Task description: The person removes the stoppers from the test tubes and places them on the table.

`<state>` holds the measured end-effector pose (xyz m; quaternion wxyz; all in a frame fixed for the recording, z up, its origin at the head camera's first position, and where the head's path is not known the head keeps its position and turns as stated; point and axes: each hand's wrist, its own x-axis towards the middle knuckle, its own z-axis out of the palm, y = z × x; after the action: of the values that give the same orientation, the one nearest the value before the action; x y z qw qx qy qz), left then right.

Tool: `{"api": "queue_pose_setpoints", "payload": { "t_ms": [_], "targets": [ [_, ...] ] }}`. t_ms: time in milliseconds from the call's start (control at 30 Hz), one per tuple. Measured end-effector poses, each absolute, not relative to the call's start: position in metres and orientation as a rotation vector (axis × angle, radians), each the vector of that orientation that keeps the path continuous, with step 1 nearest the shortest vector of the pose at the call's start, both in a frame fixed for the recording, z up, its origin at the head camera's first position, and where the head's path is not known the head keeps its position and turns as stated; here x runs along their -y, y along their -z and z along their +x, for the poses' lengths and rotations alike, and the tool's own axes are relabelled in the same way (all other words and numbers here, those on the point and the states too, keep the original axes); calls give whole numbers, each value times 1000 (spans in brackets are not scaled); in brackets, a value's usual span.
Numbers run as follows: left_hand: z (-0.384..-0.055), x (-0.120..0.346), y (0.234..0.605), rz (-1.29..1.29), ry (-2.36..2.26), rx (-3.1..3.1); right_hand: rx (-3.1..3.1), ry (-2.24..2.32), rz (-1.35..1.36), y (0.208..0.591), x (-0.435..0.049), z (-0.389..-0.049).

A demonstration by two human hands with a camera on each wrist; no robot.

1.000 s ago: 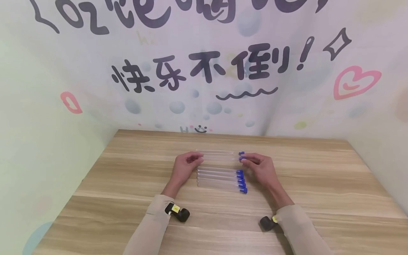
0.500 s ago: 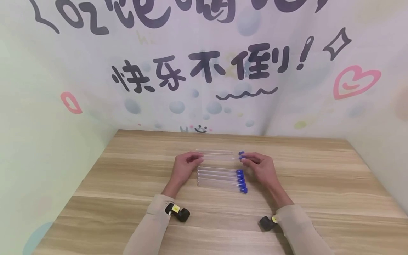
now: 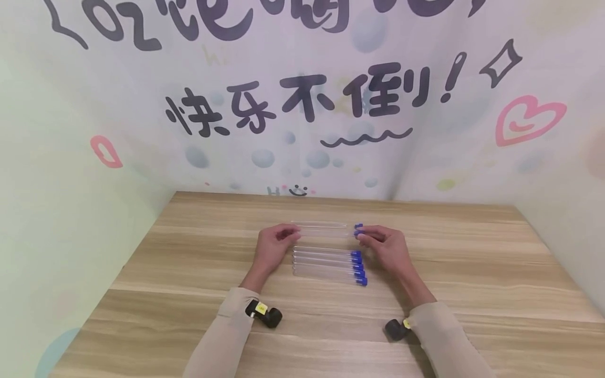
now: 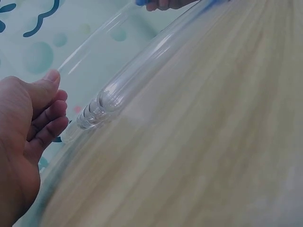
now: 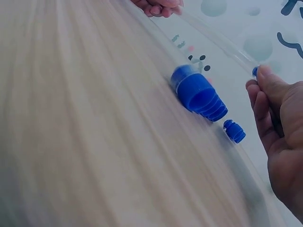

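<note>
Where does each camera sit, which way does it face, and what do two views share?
Head: on the head, facing forward and down over the table to the backdrop; left hand, right hand, sleeves show.
Left wrist: worn there, facing from the rounded ends of the capped tubes toward the right hand at top; left hand at left.
Right wrist: worn there, facing past the blue caps toward the left hand at top; right hand at right.
Shared: both wrist views show the held tube, from opposite ends.
</note>
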<state>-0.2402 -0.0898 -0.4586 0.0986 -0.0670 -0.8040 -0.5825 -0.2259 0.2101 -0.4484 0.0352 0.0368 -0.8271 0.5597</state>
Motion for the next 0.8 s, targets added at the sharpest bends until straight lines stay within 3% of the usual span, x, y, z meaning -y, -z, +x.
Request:
{"api": "queue_pose_setpoints", "payload": {
  "t_ms": [167, 800],
  "targets": [
    [-242, 98, 457, -79, 1764, 2299, 2470, -1767, -46, 449, -224, -228],
    [-245, 96, 462, -184, 1664, 2421, 2636, -1566, 82, 454, -223, -229]
  ]
}}
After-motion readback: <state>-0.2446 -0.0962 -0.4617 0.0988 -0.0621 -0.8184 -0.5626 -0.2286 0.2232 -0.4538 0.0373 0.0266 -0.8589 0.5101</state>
